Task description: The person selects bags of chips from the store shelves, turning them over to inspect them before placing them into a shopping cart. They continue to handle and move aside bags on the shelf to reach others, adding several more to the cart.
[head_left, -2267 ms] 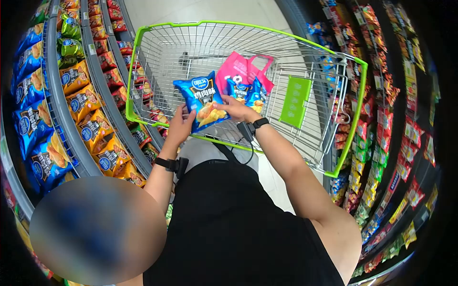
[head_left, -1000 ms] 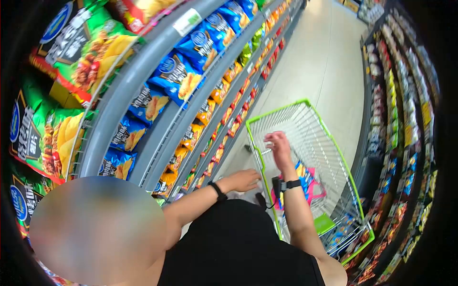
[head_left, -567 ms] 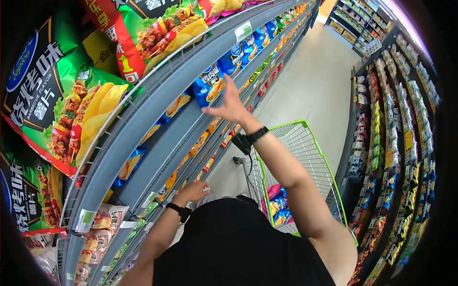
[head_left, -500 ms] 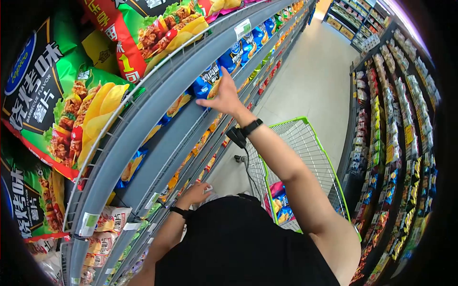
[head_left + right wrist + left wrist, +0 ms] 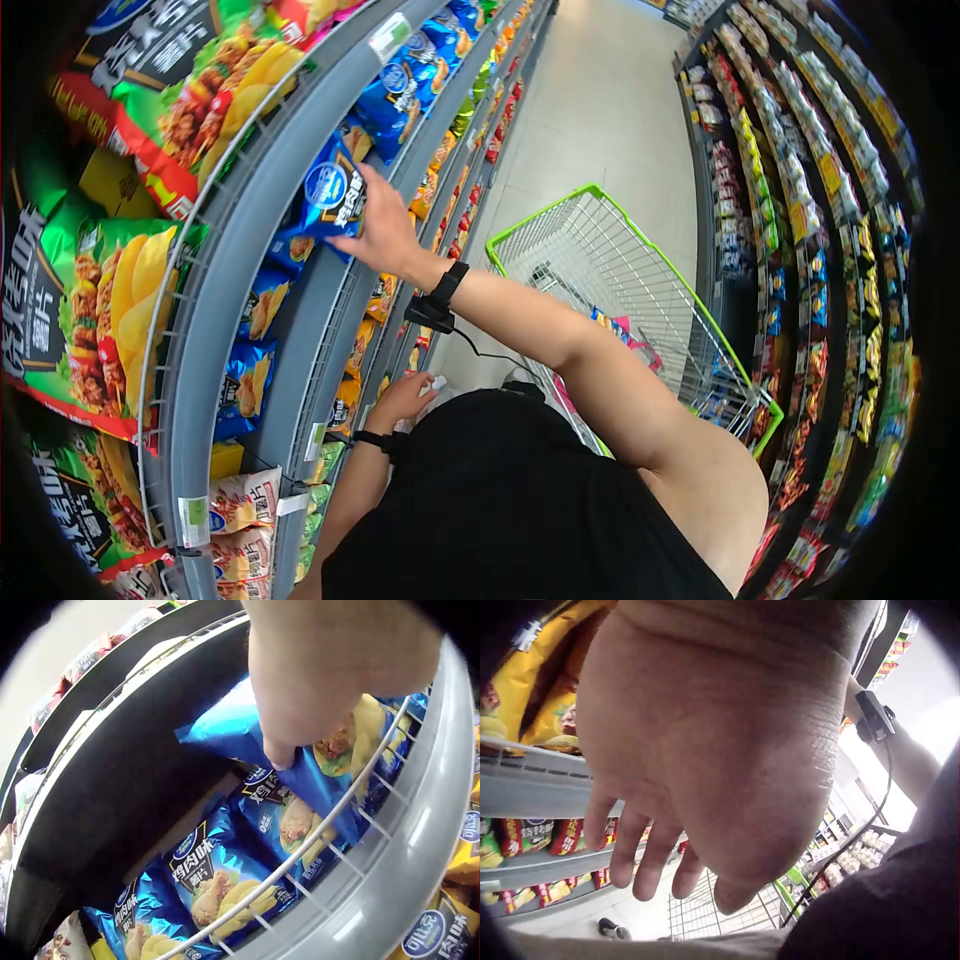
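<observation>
In the head view my right hand [image 5: 383,228] grips a blue bag of potato chips [image 5: 330,192] at the shelf, thumb at its lower edge and fingers on its far side. The right wrist view shows this hand [image 5: 337,675] over the bag [image 5: 225,724], which is tilted above other blue chip bags [image 5: 210,874] behind the wire rail [image 5: 300,844]. My left hand [image 5: 405,398] hangs low beside the shelf, in front of my body. In the left wrist view its palm [image 5: 705,735] shows with the fingers relaxed and nothing held.
A shopping cart with a green rim [image 5: 690,305] stands in the aisle to the right, a pink bag [image 5: 648,352] inside. Large green chip bags [image 5: 125,320] fill the shelf at left; orange bags [image 5: 360,350] lie lower. Another snack shelf [image 5: 800,250] lines the right side.
Earlier both hands held a blue chip bag over the cart; then they were empty. My right hand reached to the shelf and now grips another blue bag, tilted up. The left hand stays low.
</observation>
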Demonstrator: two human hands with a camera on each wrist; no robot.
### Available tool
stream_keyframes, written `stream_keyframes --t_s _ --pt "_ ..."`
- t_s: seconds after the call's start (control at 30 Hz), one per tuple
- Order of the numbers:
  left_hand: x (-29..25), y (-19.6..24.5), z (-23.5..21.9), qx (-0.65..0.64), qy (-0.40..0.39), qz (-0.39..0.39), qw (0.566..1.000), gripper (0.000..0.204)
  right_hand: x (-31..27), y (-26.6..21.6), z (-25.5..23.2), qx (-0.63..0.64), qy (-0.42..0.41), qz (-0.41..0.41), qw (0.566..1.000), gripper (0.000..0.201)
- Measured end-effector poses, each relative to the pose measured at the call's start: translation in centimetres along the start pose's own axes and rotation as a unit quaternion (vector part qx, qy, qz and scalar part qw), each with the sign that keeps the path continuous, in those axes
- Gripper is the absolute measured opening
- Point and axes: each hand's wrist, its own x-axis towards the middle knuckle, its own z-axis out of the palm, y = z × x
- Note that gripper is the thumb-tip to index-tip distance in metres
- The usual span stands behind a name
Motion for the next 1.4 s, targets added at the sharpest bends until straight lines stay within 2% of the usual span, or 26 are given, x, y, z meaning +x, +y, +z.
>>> stream_keyframes --t_s 0.13,0.17,0.23,0.27,0.33,0.37,0.4,0.43,0.47,0.57,0.63,0.7,0.77,0.83,0.87,0.93,0.97,1.1,1.17,1.2,1.23,1.27,1.3,1.33,1.4 --pt "2.3 1.8 -0.7 0.053 0.000 0.062 0.997 0.035 -2.0 0.1 -2.9 0.042 -0.037 -0.102 0.993 0.114" --pt "3.0 2.5 -1.0 0.037 0.011 0.074 0.996 0.032 -2.3 0.0 -4.0 0.069 -0.065 -0.089 0.991 0.116" --pt "3.3 3.9 -1.5 0.003 0.032 0.090 0.995 0.027 -4.1 1.0 -5.8 0.119 -0.054 -0.079 0.988 0.114" --pt "3.1 5.6 -2.1 0.000 0.075 0.112 0.991 0.019 -5.1 1.4 -7.2 0.136 -0.037 -0.045 0.989 0.113" --pt "3.1 7.4 -2.9 -0.002 0.150 0.124 0.981 0.015 -7.3 2.5 -10.8 0.173 -0.009 0.024 0.985 0.109" --pt "3.1 8.1 -3.0 -0.006 0.186 0.128 0.974 0.014 -8.3 3.2 -12.2 0.288 -0.017 0.092 0.953 0.104" --pt "3.1 8.7 -3.1 -0.029 0.210 0.130 0.969 0.012 -10.5 6.5 -12.3 0.410 -0.020 0.196 0.891 0.094" --pt "3.3 9.2 -3.2 -0.053 0.233 0.132 0.962 0.011 -11.6 7.5 -14.8 0.389 -0.047 0.296 0.871 0.076" --pt "3.6 9.6 -3.3 -0.077 0.256 0.134 0.954 0.010 -13.9 10.4 -15.1 0.502 -0.033 0.333 0.798 0.066" --pt "5.2 9.8 -3.6 -0.141 0.206 0.124 0.960 0.025 -15.9 8.8 -19.5 0.582 -0.020 0.428 0.691 0.077" --pt "6.6 11.5 -4.0 -0.322 0.120 0.172 0.923 0.045 -16.7 7.3 -21.1 0.585 -0.027 0.438 0.682 0.084" --pt "8.3 13.0 -4.1 -0.461 0.046 0.198 0.864 0.064 -17.2 6.7 -21.7 0.585 -0.038 0.455 0.670 0.086" --pt "9.7 14.5 -3.6 -0.561 -0.014 0.206 0.802 0.080 -17.3 6.0 -21.3 0.577 -0.059 0.441 0.685 0.077" --pt "10.5 15.5 -3.8 -0.567 -0.026 0.173 0.805 0.083 -17.3 6.0 -22.0 0.355 -0.171 0.398 0.828 0.065" --pt "10.8 16.1 -4.0 -0.569 -0.034 0.157 0.806 0.084 -17.7 6.0 -21.1 0.398 -0.069 0.380 0.832 0.055" --pt "11.4 17.0 -4.4 -0.579 -0.034 0.143 0.802 0.084 -17.8 7.0 -22.4 0.242 -0.070 0.362 0.897 0.050" --pt "11.7 17.1 -4.4 -0.550 -0.009 0.136 0.824 0.086 -17.8 7.4 -23.3 0.161 -0.069 0.351 0.920 0.048" --pt "11.5 18.0 -4.2 -0.436 0.064 0.127 0.889 0.093 -18.6 6.8 -26.3 0.325 -0.044 0.415 0.849 0.049" --pt "11.5 17.7 -4.0 -0.361 0.080 0.142 0.918 0.095 -19.1 6.6 -26.3 0.266 -0.075 0.395 0.876 0.065" --pt "11.7 17.2 -3.6 -0.327 0.049 0.184 0.926 0.097 -19.3 6.5 -25.8 0.225 -0.082 0.373 0.897 0.070" --pt "11.9 16.7 -3.2 -0.275 0.058 0.215 0.935 0.097 -19.5 6.4 -25.2 0.182 -0.090 0.350 0.915 0.075" --pt "11.9 16.6 -2.9 -0.223 0.068 0.245 0.941 0.096 -19.5 6.3 -24.5 0.213 -0.078 0.341 0.912 0.083" --pt "11.8 16.3 -2.7 -0.171 0.080 0.272 0.944 0.096 -19.5 6.3 -24.0 0.214 -0.067 0.357 0.907 0.083" --pt "11.8 16.0 -2.7 -0.195 0.064 0.239 0.949 0.091 -19.5 6.5 -23.4 0.216 -0.056 0.371 0.901 0.082" --pt "12.0 16.2 -3.2 -0.280 0.079 0.206 0.934 0.087 -18.9 5.7 -22.5 0.237 -0.012 0.411 0.880 0.076"
